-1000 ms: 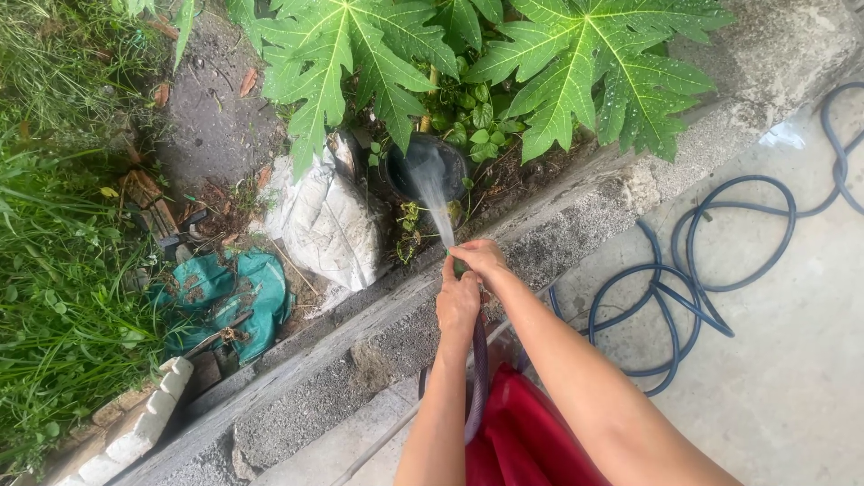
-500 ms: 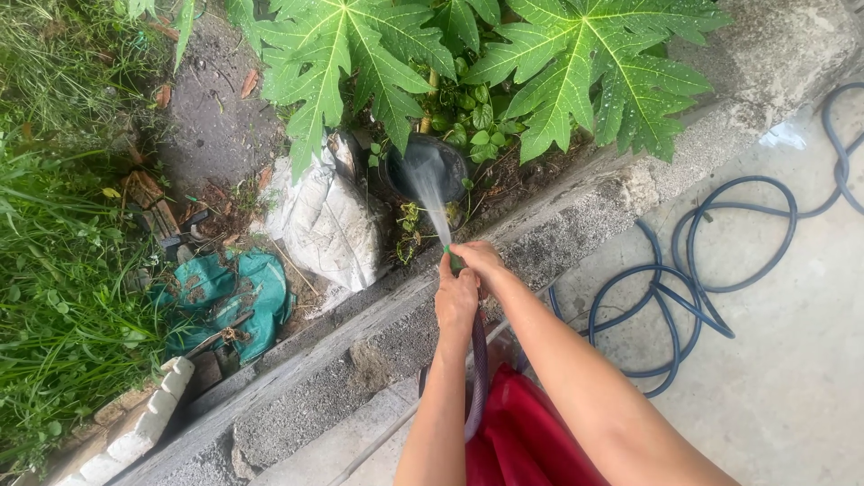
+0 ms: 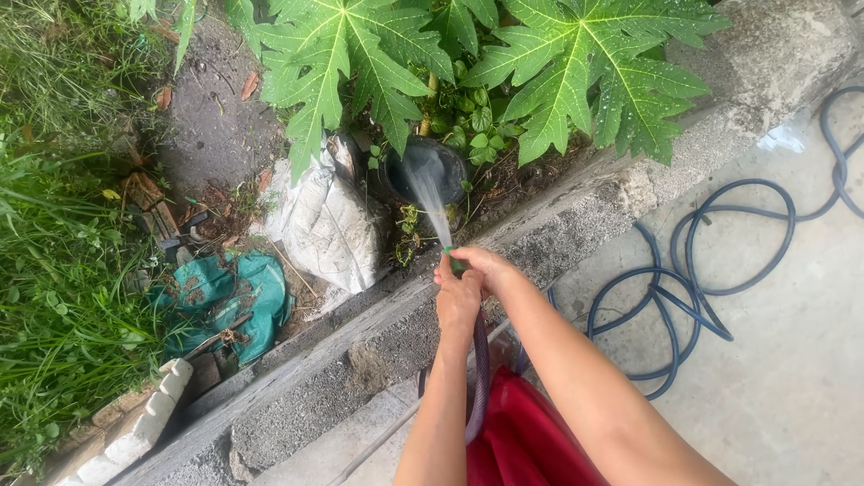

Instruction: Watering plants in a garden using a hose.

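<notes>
Both hands have slid a little lower in the view since a second ago, from just above the concrete kerb's top edge down onto it, while the spray keeps landing in the same dark pot. Nearest the camera, red fabric (image 3: 526,441) fills the bottom edge between the forearms. Above it the left hand (image 3: 457,304) is wrapped tight around the end of the dark hose (image 3: 478,378), which drops between the arms toward the red fabric. Right hand (image 3: 486,267) sits just beyond and touching the left, fingers curled shut over the green nozzle tip (image 3: 454,262), pinching it so the water leaves as a narrow fan. That water jet (image 3: 430,202) runs up and left from the nozzle into the black pot (image 3: 426,168). Beneath the hands the rough concrete kerb (image 3: 378,333) crosses the view on a diagonal. To the right, on the pale concrete floor (image 3: 792,378), the rest of the blue hose lies in loose coils (image 3: 688,288). Beyond the kerb, a grey-white sack (image 3: 326,220) lies just left of the pot, and a crumpled green tarp (image 3: 225,301) lies farther left beside grass (image 3: 54,270). Farthest off, broad lobed leaves (image 3: 576,72) hang over the pot.
</notes>
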